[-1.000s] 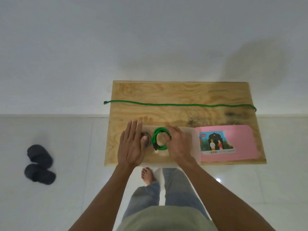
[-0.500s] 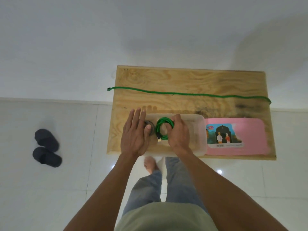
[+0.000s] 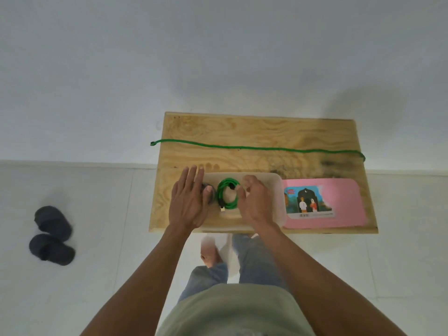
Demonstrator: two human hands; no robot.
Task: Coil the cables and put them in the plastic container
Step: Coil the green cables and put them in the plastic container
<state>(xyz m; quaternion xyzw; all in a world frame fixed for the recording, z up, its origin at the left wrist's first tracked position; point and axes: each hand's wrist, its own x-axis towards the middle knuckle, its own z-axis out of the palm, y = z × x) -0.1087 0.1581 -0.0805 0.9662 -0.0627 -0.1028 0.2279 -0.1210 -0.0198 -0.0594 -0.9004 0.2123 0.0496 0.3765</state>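
Head view: nearest the camera, the right hand [image 3: 254, 202] is being drawn back from the green coil [image 3: 228, 197]; 0.5 s ago its fingers were closed over the coil's right side, and now they are loosely curled beside it, with nothing seen to be held. The coil is being left lying inside the plastic container [image 3: 276, 197], next to a dark coil [image 3: 210, 194]. The left hand [image 3: 189, 202] is being kept flat, fingers straight, over the container's left end, its thumb touching the dark coil. To the right, a pink lid [image 3: 344, 202] is lying on the wooden table [image 3: 242, 132]. Farther off, 1 green cable [image 3: 257, 148] is lying stretched out uncoiled, so 1 more coil is judged to be outstanding.
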